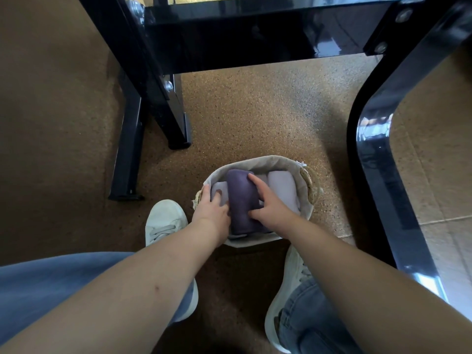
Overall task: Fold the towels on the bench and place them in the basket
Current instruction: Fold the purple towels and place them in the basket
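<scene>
A small woven basket (270, 163) with a pale cloth liner stands on the floor between my feet. A folded dark purple towel (241, 198) lies in its middle, with a light lilac towel (283, 187) to its right and another pale towel (219, 188) to its left. My left hand (213, 209) presses against the purple towel's left side, fingers over the pale towel. My right hand (268, 201) grips the purple towel from the right, fingers spread over its top. The bench top is out of view.
Black glossy metal bench legs (163, 103) and a crossbar (255, 34) stand just beyond the basket; a curved black frame (378, 175) runs down the right. My white sneakers (163, 221) flank the basket on speckled brown flooring (255, 111).
</scene>
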The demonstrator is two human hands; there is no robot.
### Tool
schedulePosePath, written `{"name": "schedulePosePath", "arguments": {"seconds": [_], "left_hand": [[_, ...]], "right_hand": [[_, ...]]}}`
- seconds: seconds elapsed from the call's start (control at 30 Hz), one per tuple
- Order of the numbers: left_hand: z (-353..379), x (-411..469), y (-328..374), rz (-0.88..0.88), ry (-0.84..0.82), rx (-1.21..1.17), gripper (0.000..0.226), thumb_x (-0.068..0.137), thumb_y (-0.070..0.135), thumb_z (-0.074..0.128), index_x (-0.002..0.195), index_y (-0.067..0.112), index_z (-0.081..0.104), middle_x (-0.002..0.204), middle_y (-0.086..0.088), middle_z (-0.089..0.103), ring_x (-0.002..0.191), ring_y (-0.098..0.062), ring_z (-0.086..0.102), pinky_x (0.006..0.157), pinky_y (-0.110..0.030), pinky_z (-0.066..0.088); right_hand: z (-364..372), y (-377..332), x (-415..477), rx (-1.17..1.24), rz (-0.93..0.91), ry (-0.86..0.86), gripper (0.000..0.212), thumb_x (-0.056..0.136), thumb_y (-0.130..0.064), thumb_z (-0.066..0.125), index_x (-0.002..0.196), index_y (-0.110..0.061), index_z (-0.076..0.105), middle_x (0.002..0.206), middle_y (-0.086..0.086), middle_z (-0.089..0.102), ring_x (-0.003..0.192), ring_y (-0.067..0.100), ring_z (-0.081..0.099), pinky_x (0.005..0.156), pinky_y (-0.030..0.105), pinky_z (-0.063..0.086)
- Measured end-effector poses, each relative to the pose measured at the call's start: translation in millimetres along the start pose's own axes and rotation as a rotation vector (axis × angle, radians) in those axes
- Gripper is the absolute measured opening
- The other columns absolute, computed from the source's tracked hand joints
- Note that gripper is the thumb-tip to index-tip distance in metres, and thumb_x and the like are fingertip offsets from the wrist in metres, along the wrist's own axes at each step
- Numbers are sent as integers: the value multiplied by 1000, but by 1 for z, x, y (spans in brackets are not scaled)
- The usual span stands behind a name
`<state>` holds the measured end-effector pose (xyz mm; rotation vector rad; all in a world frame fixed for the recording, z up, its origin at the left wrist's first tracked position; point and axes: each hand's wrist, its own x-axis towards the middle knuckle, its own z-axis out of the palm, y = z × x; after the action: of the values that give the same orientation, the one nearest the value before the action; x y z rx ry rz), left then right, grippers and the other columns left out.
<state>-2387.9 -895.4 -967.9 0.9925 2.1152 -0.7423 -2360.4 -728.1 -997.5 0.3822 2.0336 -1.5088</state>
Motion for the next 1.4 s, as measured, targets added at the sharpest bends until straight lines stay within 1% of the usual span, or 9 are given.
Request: {"name": "schedulePosePath", "arguments": {"seconds": [0.2,0.43,0.7,0.83,0.9,0.97,1.13,1.23,1.4], "left_hand": [[3,-6,-6,-19,-57,-11,70,101,38,46,162,31,12,171,-6,7,155,-42,-2,120,-67,-5],[5,-5,-7,-68,-82,-22,71,102,41,46,162,35,8,171,-9,-6,156,-39,0,121,-63,-6],[5,-7,-11,-36,-38,-59,58,96,36,55,152,32,40,164,-5,27,154,-36,14,119,-65,-1],[0,-12,-11,-70,149,-313,30,98,37,49,118,25,68,126,-2,61,129,-26,49,120,-58,13],[1,-14,-12,-152,351,-505,37,99,46,47,120,21,64,124,-2,61,121,-24,54,118,-48,24],[5,-11,-12,-224,457,-608,61,95,56,53,143,18,47,147,-7,48,134,-26,47,116,-44,30],[15,9,-5,-228,264,-474,111,83,76,55,163,21,-1,171,-10,0,156,-27,15,125,-50,10],[13,20,-6,-233,220,-413,114,82,77,56,162,21,-3,171,-9,0,154,-27,18,120,-51,13],[5,32,-22,-212,223,-249,111,84,79,52,162,17,3,166,-6,24,146,-24,33,111,-49,23]], "right_hand": [[8,-2,1,-331,19,-13,91,82,-2,59,156,-42,24,152,3,47,133,24,51,109,35,44],[23,-14,-2,-414,88,92,85,88,-5,55,158,-41,21,151,9,49,131,31,52,107,39,43],[30,-10,0,-298,47,71,89,86,2,54,158,-38,21,157,7,42,135,29,49,108,35,42],[36,-11,2,-422,10,88,90,88,-4,61,161,-29,15,153,9,44,132,28,50,109,35,40],[41,-8,0,-503,1,102,90,91,-10,61,162,-29,9,153,10,41,134,27,47,113,37,39],[41,-4,-4,-579,-24,110,89,94,-15,60,162,-29,5,156,10,33,138,27,42,115,38,37],[24,-3,-12,-756,-45,-18,95,93,-24,67,162,-32,1,148,13,45,122,28,56,102,38,48],[18,-3,-12,-810,-14,-108,105,92,-25,69,161,-32,-10,125,14,65,100,26,64,86,35,52],[29,6,-4,-796,37,-113,115,89,-22,68,155,-40,-25,117,15,66,92,26,65,88,41,56]]}}
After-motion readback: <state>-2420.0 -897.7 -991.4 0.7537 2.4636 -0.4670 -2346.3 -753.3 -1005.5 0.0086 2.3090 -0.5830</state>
